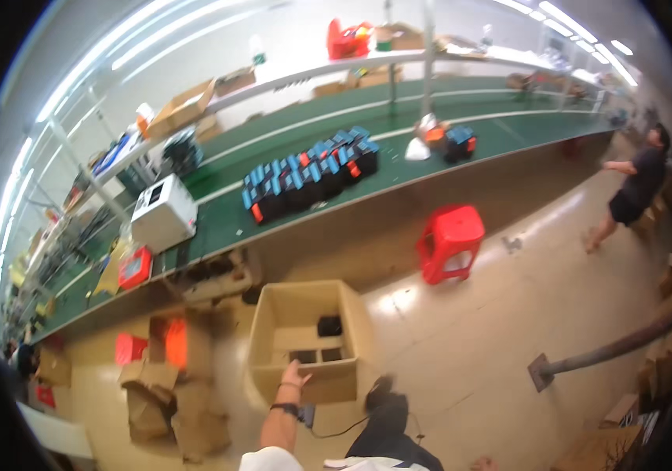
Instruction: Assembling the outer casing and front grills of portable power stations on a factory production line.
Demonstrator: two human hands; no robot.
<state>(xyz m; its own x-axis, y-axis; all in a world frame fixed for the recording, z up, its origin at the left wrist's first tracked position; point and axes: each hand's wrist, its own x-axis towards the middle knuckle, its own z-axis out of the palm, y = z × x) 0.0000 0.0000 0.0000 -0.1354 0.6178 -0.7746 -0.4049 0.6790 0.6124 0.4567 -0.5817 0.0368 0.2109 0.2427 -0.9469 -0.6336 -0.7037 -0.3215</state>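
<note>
A large open cardboard box (pixel 357 318) stands on the floor in front of me. My left hand (pixel 294 377) is at its near rim, fingers over the edge and thumb on the outside, gripping the cardboard. Inside the box lie a few black blocky items (pixel 329 326), one near the right wall and others by the near wall. A dark band and a small dark device with a cable (pixel 336 433) show at my left wrist. Only a small part of my right hand (pixel 483 465) shows at the lower edge, away from the box; its fingers are unclear.
A green workbench (pixel 218 224) crosses beyond, bearing rows of black-and-blue cases (pixel 308 177) and a white machine (pixel 165 213). A red stool (pixel 453 239) stands right of the box; opened cartons (pixel 187 408) lie left. A dark post (pixel 610 349) and another person (pixel 640 184) are at right.
</note>
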